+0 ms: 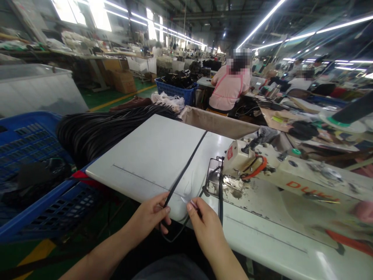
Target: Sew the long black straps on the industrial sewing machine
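Long ceiling lights (262, 23) shone overhead. Across the white table (140, 151), beside the sewing machine (271, 167), ran a black strip (186, 167), grasped by the left hand (151, 216); the right hand (206, 221) was pinched together, its contents too small to identify.

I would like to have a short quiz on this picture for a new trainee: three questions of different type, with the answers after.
1. True or false: the left hand holds the black strip that lies across the table.
2. Which thing is to the right of the right hand?
A) blue basket
B) sewing machine
C) white bin
3. Fill in: the letters on the sewing machine are ____ in colour.

Key: 1. True; 2. B; 3. orange
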Available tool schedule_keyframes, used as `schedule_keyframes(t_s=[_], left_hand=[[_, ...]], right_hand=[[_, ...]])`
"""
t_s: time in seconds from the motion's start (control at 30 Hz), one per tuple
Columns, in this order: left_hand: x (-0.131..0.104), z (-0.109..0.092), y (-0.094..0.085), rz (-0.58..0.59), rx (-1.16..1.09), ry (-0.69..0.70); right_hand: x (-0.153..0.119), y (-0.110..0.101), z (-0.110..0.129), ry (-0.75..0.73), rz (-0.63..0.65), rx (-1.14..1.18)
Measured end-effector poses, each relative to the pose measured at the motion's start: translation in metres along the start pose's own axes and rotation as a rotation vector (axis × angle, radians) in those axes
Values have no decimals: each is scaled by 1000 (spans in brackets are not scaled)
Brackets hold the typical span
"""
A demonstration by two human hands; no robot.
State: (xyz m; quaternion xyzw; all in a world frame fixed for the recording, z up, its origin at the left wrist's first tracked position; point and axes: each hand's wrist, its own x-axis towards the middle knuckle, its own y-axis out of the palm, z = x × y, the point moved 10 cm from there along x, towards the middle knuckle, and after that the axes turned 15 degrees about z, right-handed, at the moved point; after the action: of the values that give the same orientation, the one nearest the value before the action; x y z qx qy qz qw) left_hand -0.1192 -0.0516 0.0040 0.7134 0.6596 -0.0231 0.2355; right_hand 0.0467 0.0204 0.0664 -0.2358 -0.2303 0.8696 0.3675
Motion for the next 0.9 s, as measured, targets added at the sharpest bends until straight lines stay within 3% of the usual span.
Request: schedule_keyframes(t_s=[0.23, 0.47, 0.77, 0.9], left_hand=[[-5, -2, 27, 183, -85, -76], [-6, -1, 30, 183, -171, -67], [-7, 0, 42, 244, -184, -66], [-5, -1, 37, 229, -113, -81]], right_hand=[[-3, 10, 11, 26, 56, -102], [-3, 6, 3, 79, 36, -97], [-8, 4, 11, -60, -57, -147], [-12, -4, 2, -71, -131, -52]])
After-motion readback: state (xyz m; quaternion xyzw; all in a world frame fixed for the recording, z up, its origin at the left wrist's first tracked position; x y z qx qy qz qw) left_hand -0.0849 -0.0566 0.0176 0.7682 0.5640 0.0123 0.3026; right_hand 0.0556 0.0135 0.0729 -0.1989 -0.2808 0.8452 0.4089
